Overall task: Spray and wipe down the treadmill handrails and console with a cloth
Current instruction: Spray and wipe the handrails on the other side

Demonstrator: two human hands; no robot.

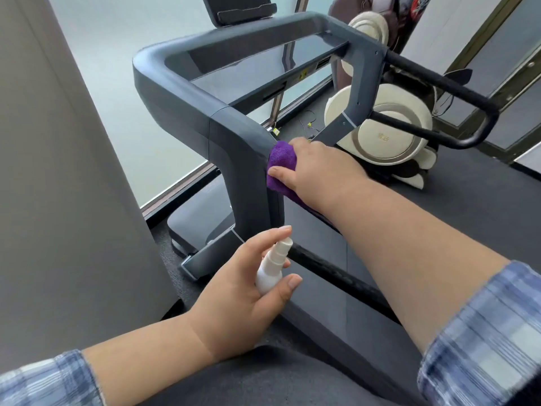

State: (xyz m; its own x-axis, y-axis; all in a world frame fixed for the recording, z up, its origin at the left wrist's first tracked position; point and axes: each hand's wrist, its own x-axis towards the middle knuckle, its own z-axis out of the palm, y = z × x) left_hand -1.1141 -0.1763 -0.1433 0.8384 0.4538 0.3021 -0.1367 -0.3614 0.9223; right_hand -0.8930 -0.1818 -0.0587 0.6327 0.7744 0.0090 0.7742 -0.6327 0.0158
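the purple cloth looks soft and napped, like microfibre. the spray bottle is smooth white plastic. the treadmill frame is matt grey plastic, the handrail matt black and finely textured. the plaid sleeve is woven cloth.

Blue-and-white plaid sleeves, pushed up

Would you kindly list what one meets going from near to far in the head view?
Left hand holding white spray bottle → right hand pressing purple cloth on treadmill upright → console screen.
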